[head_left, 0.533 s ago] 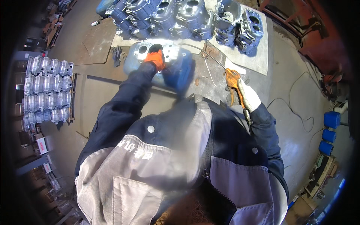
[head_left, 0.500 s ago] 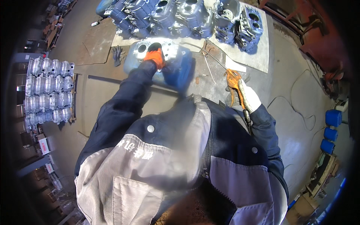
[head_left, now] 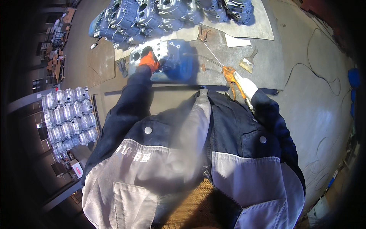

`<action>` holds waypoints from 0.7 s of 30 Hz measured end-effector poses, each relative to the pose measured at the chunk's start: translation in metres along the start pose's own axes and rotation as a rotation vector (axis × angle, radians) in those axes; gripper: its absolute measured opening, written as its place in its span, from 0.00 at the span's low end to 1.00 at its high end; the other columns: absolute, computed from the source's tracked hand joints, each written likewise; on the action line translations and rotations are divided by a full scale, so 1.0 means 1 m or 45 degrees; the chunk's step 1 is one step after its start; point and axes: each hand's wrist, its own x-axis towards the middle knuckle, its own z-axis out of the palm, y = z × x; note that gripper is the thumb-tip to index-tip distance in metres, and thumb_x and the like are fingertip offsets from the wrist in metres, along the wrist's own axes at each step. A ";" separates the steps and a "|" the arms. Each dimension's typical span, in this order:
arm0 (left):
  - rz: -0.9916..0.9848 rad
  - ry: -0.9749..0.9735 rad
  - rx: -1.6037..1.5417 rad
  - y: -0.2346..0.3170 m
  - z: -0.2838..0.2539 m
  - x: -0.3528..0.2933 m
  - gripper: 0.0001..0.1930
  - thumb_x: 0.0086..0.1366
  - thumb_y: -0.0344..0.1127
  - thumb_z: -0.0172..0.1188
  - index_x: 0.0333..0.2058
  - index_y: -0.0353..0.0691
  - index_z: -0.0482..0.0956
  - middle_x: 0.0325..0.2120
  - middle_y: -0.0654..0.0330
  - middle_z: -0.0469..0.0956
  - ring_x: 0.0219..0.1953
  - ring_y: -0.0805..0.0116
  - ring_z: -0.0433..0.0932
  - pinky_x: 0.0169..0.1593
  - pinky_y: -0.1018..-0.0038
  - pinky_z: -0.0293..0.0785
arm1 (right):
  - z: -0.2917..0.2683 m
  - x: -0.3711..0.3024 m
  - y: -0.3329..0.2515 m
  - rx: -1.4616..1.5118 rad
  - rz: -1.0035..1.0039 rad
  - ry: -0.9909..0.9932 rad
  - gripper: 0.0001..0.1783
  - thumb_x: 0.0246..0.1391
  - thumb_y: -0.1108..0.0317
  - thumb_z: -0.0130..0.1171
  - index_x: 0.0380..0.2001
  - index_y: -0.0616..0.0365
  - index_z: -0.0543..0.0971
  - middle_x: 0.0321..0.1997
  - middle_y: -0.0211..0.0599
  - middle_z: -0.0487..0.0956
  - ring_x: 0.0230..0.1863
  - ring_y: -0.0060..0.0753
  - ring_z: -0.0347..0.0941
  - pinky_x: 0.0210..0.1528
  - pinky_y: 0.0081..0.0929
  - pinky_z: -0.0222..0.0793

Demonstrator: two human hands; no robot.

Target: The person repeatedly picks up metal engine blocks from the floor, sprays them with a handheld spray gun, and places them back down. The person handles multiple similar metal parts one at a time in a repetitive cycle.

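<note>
A silver cast-metal housing (head_left: 164, 52) with large round holes rests on a blue plastic container (head_left: 183, 71), left of centre. My left hand (head_left: 149, 62), in an orange glove, grips its near side by one of the holes, with some fingertips hidden inside. In a white glove, my right hand (head_left: 248, 87) is closed round the handle of an orange air blow gun (head_left: 230, 74). The gun's long thin nozzle points left, its tip close to the housing's right side. A hose connects below the grip.
Many similar housings (head_left: 146, 17) stand in rows along the far side. A paintbrush (head_left: 248, 63), a white sheet (head_left: 237, 41) and a brown glove (head_left: 204, 34) lie on the table (head_left: 221, 78). A dark glove (head_left: 122, 67) is left of the container. Silver castings (head_left: 68, 114) are stacked at left.
The whole view has shifted, with the far housings higher in it. My right hand and the blow gun have moved nearer to me, uncovering the paintbrush. My left hand stays on the housing.
</note>
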 end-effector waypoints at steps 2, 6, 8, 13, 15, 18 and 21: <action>-0.046 -0.124 -0.041 0.001 0.000 -0.008 0.31 0.50 0.50 0.66 0.48 0.38 0.68 0.39 0.40 0.77 0.44 0.40 0.75 0.48 0.57 0.71 | 0.002 0.007 0.008 0.106 0.069 -0.011 0.31 0.60 0.41 0.46 0.44 0.62 0.77 0.33 0.35 0.79 0.33 0.26 0.74 0.35 0.24 0.69; -0.001 -0.203 -0.013 0.002 -0.003 -0.021 0.28 0.52 0.48 0.63 0.48 0.38 0.69 0.40 0.41 0.77 0.45 0.42 0.76 0.48 0.58 0.71 | 0.007 0.007 0.009 0.604 0.018 -0.172 0.30 0.61 0.42 0.46 0.45 0.61 0.76 0.36 0.39 0.79 0.35 0.31 0.77 0.34 0.28 0.74; -0.009 -0.228 0.029 0.002 -0.004 -0.024 0.29 0.53 0.48 0.62 0.50 0.39 0.68 0.42 0.41 0.77 0.47 0.43 0.75 0.50 0.59 0.71 | 0.007 0.004 0.007 0.720 0.069 -0.146 0.29 0.61 0.42 0.46 0.46 0.60 0.75 0.39 0.41 0.79 0.36 0.34 0.77 0.35 0.31 0.76; -0.013 -0.209 0.089 0.004 -0.001 -0.024 0.33 0.55 0.50 0.61 0.55 0.38 0.65 0.42 0.42 0.77 0.47 0.44 0.75 0.51 0.60 0.70 | 0.001 0.006 0.006 0.971 -0.146 -0.237 0.24 0.66 0.55 0.43 0.55 0.64 0.68 0.49 0.39 0.76 0.47 0.28 0.76 0.50 0.21 0.72; 0.000 -0.224 0.103 0.004 -0.001 -0.023 0.35 0.55 0.51 0.61 0.56 0.36 0.64 0.42 0.42 0.77 0.47 0.44 0.75 0.51 0.59 0.70 | -0.002 0.008 0.008 1.064 0.054 -0.362 0.24 0.66 0.55 0.43 0.55 0.63 0.68 0.49 0.41 0.76 0.46 0.29 0.76 0.48 0.23 0.74; -0.001 -0.219 0.105 0.005 0.000 -0.023 0.35 0.55 0.52 0.61 0.56 0.37 0.64 0.42 0.41 0.76 0.47 0.44 0.75 0.51 0.59 0.70 | -0.004 0.010 0.010 1.051 0.085 -0.554 0.24 0.66 0.55 0.43 0.55 0.63 0.68 0.48 0.42 0.76 0.46 0.31 0.76 0.47 0.24 0.75; 0.017 -0.189 0.091 0.005 0.000 -0.024 0.32 0.55 0.50 0.61 0.53 0.37 0.66 0.40 0.41 0.77 0.45 0.44 0.76 0.50 0.59 0.71 | 0.001 0.010 0.009 1.022 0.149 -0.358 0.24 0.66 0.56 0.43 0.55 0.63 0.67 0.49 0.43 0.76 0.47 0.32 0.76 0.47 0.25 0.76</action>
